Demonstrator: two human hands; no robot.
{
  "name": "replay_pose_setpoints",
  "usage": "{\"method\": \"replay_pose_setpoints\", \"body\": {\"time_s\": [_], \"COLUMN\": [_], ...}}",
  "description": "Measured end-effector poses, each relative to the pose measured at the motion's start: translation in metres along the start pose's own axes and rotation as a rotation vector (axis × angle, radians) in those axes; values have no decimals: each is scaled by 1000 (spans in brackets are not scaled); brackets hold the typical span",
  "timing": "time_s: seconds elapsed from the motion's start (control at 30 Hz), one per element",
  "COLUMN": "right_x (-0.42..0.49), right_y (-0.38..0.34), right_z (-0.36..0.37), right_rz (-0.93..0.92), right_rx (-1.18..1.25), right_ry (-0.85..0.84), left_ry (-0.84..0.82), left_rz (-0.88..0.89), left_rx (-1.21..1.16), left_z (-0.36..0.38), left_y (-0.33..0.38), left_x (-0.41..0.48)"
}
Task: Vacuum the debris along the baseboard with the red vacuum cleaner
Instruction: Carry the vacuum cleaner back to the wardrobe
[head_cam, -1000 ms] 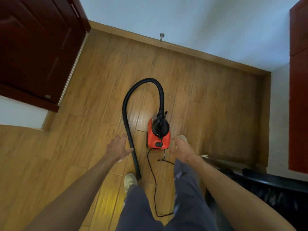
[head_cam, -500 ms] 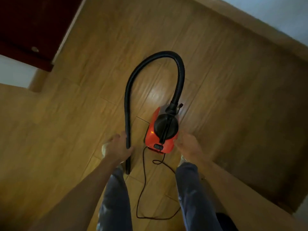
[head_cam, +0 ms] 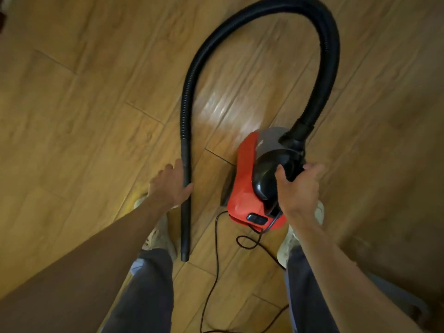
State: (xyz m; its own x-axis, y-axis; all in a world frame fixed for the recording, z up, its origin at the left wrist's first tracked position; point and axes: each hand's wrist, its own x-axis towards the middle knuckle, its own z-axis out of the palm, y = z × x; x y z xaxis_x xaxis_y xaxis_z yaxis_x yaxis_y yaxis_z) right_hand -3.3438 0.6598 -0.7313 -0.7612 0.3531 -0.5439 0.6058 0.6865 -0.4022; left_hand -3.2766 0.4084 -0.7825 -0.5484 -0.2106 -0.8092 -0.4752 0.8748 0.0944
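My left hand [head_cam: 169, 186] curls round the black hose [head_cam: 185, 111]; my right hand [head_cam: 298, 188] grips the handle [head_cam: 264, 174] of the red vacuum cleaner [head_cam: 242, 186], just ahead of my right shoe [head_cam: 286, 248].

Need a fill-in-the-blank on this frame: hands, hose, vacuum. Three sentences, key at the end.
1. The left hand grips a hose coloured ____.
2. The right hand holds the red vacuum cleaner by its top ____.
3. The cord runs from the vacuum cleaner across the wooden ____.

Missing words: black; handle; floor.
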Motion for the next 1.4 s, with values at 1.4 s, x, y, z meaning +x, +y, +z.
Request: {"method": "replay_pose_setpoints", "body": {"time_s": [1.4], "right_x": [-108], "right_y": [-148], "right_z": [-102], "right_rz": [-270], "right_rx": [197], "right_ry": [142], "left_ry": [422], "left_rz": [-58], "left_rx": [-757], "left_z": [-148], "left_y": [7], "left_x": [-134]}}
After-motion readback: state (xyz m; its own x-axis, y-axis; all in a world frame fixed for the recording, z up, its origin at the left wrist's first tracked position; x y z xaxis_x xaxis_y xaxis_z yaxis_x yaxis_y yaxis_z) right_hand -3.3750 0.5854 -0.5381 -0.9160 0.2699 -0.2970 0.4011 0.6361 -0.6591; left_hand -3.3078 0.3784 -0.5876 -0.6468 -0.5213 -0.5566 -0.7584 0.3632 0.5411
